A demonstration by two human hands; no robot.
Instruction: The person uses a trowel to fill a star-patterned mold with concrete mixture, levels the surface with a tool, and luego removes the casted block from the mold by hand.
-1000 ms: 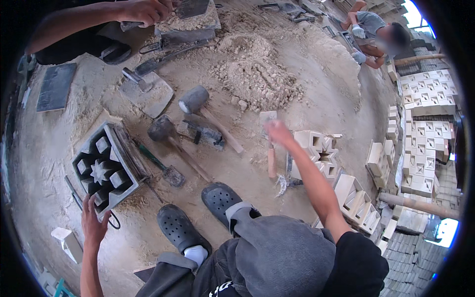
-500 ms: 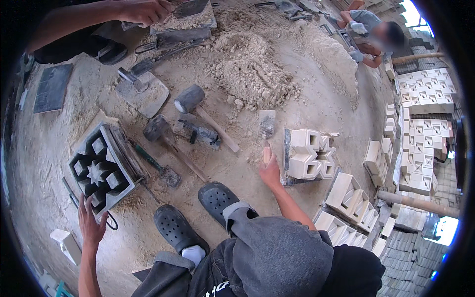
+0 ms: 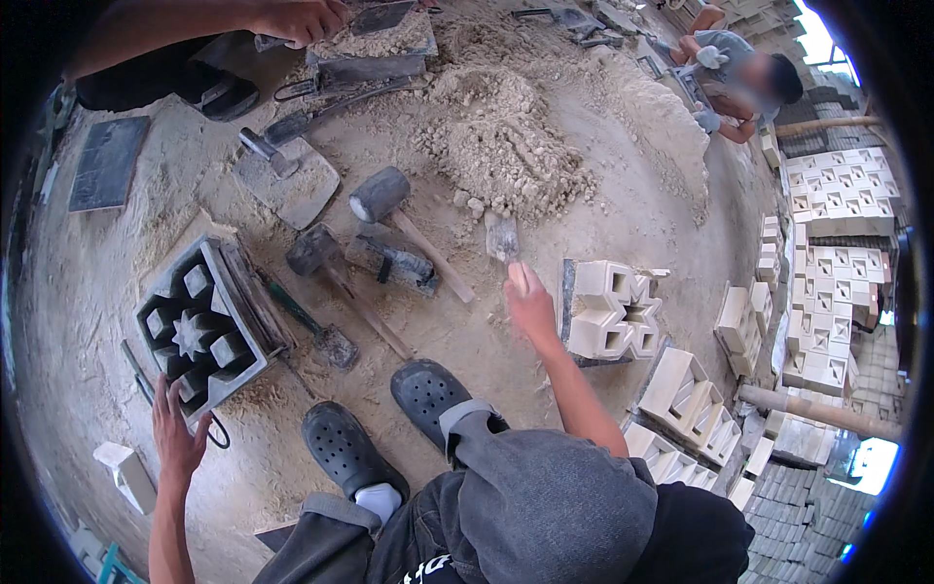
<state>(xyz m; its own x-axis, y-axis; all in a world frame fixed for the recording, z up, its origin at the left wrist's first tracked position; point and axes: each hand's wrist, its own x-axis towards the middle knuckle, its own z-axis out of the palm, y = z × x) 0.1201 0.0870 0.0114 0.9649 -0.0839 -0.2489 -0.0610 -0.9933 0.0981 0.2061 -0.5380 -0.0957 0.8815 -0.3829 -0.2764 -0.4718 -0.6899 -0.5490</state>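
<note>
Small trowel [image 3: 504, 238], dusty blade on sand, handle gripped

The right hand [image 3: 530, 307] grips a trowel [image 3: 504, 238], its blade pointing at the sand pile [image 3: 506, 146]; a pale cast block [image 3: 613, 310] stands just beside it. The left hand [image 3: 175, 438] touches the dark mould [image 3: 199, 331].

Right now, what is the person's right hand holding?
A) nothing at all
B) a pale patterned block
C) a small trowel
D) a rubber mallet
C: the right hand grips the handle of a small trowel, its blade pointing toward the sand pile; the mallets lie untouched on the ground.
</note>
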